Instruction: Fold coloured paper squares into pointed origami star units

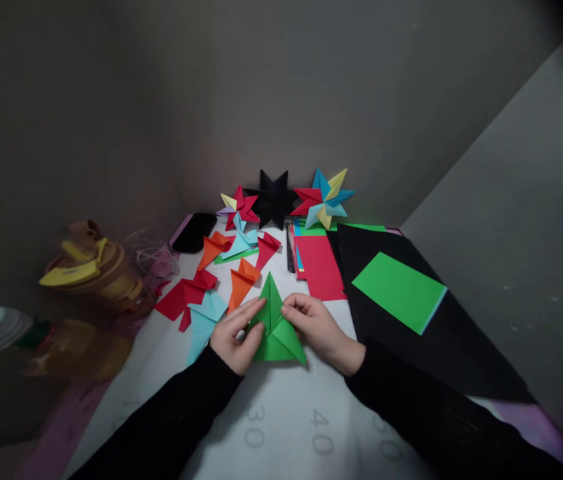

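Observation:
Between my two hands is a folded piece of green paper (277, 343), its tall point facing away from me and a flap spreading to the lower right. My left hand (238, 333) grips its left side, thumb on top and fingers along the edge. With thumb and index finger, my right hand (317, 327) pinches its right edge partway up. Just left of my left hand lies a folded light-blue paper piece (206, 317). A folded orange piece (242, 280) and a red piece (184, 297) lie beyond it.
Paper stars stand against the wall, among them a black star (274, 199) and a multicoloured star (325, 200). Black sheets (441, 353) carry a green sheet (398, 290) at right; red paper (318, 267) is alongside. A phone (194, 233), clay pot (121, 267) and jar (6, 330) are left.

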`<state>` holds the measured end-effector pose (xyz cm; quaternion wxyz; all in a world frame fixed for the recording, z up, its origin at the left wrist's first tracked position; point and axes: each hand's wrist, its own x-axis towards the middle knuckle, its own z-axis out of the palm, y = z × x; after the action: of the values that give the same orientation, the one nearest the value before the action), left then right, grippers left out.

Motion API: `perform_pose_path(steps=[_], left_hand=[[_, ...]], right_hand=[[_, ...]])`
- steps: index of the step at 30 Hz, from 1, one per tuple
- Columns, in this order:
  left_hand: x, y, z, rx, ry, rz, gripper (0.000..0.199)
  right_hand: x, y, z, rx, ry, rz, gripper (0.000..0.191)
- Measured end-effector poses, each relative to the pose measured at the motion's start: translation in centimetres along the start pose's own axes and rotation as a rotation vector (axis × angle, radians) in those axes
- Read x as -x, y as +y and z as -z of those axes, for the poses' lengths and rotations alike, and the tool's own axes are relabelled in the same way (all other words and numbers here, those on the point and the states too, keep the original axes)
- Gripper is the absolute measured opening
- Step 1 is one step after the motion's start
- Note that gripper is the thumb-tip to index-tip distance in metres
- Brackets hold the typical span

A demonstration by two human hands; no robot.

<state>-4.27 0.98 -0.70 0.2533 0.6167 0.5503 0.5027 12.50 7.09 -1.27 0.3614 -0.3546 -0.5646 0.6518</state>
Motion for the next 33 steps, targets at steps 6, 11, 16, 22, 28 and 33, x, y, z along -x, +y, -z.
perform_pose_path(steps=[6,11,16,22,28,33], left_hand=[[-0.2,0.0,-1.2,0.495,-0.025,0.402,0.053],[-0.5,0.0,-0.9,0.539,-0.022,0.442,0.051],[-0.7,-0.2,-0.5,0.583,-0.038,0.447,0.049],[-0.9,-0.7,0.1,0.631,-0.134,0.499,0.056],[-1.0,-1.1,0.3,0.695,-0.234,0.523,0.054],[-1.0,-0.4,1.1,0.513,-0.213,0.404,0.033]], right_hand=[[0.1,-0.1,0.0,0.116,0.026,0.078,0.021],[0.0,0.3,0.0,-0.005,0.015,0.081,0.012],[0.0,-0.1,0.5,-0.003,-0.024,0.204,0.008],[-0.1,-0.7,1.5,0.2,-0.143,0.395,0.013],[-0.1,-0.6,1.7,0.232,-0.148,0.486,0.007],[-0.2,-0.5,2.0,0.197,-0.047,0.555,0.009]])
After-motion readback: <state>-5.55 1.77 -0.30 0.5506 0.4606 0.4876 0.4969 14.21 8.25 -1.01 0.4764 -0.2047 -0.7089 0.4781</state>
